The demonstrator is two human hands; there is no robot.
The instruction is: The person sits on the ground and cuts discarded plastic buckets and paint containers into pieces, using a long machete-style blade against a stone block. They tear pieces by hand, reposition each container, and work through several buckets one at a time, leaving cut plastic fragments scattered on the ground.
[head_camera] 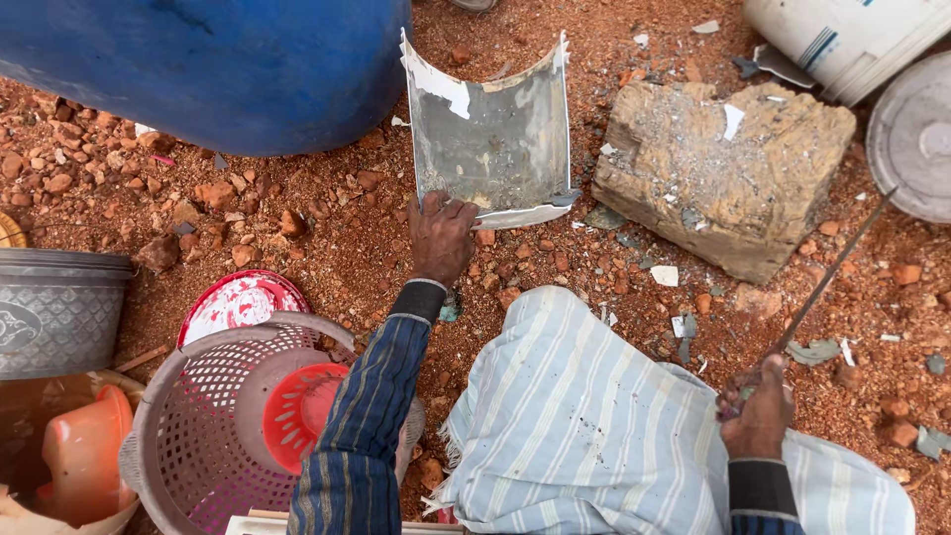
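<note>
My left hand (441, 236) rests on the near edge of a curved, dirty grey piece of cut plastic container (490, 134) that stands on the red gravel ground. My right hand (758, 406) is closed around the handle of a long thin blade (827, 272) that points up and to the right. A pale striped cloth (584, 416) covers my lap between the two arms.
A blue drum (208, 64) stands at the top left. A rough stone block (723, 173) lies to the right of the plastic piece. White bucket (852, 35) and grey lid (916, 139) at top right. Mauve perforated basket (198, 426), red-and-white lid (238, 302), grey tub (54, 307) at left.
</note>
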